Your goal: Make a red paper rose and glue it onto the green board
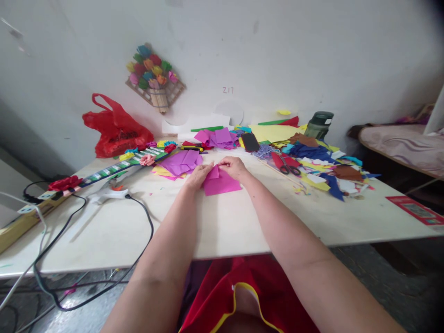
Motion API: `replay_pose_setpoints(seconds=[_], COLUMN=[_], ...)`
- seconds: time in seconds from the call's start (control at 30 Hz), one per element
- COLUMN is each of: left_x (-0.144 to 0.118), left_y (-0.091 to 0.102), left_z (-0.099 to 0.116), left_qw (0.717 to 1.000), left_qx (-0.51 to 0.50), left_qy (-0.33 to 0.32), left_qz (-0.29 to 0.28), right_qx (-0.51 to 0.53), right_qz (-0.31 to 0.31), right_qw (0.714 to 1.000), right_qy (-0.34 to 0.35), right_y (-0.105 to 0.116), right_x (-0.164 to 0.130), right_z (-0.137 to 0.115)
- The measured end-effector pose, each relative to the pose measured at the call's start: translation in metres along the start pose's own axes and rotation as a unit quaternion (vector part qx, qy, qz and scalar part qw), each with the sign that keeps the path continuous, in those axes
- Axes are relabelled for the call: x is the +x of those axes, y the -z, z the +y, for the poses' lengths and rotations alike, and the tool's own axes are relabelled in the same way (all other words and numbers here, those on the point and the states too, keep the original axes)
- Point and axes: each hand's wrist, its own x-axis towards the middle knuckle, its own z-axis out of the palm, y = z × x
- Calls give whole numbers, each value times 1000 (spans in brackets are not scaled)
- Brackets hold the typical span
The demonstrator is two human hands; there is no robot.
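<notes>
The magenta paper sheet (222,183) lies flat on the white table (243,222) right under my fingertips, its top corner folded up between them. My left hand (198,175) and right hand (235,167) both pinch that raised flap, fingers closed on it. A purple paper stack (180,162) sits just beyond my left hand, red scissors (286,165) well to the right.

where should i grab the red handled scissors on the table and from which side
Take the scissors by the dark finger loops at the end nearest the person, coming in from above with the right hand, which is nearer. They lie flat on the table to the right of the magenta paper, loops towards the person. Paper scraps crowd the far and right sides, so the near side is probably easiest.
</notes>
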Motion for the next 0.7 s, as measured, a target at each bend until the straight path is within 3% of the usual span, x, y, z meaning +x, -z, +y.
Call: replay_pose_setpoints(seconds=[0.1,0.37,0.7], left_x=[-3,5,3], left_y=[0,-1,-4], left_z=[4,-6,-2], left_qw=[998,999,994], left_qx=[62,7,87], left_qy=[-8,-26,-60], left_qz=[-15,-43,-10], right_qx=[29,37,1], right_qz=[2,5,12], right_qw=[1000,999,999], right_qy=[-6,-16,-44], right_y=[-3,-6,0], right_x=[-1,0,-3], right_z=[3,5,-7])
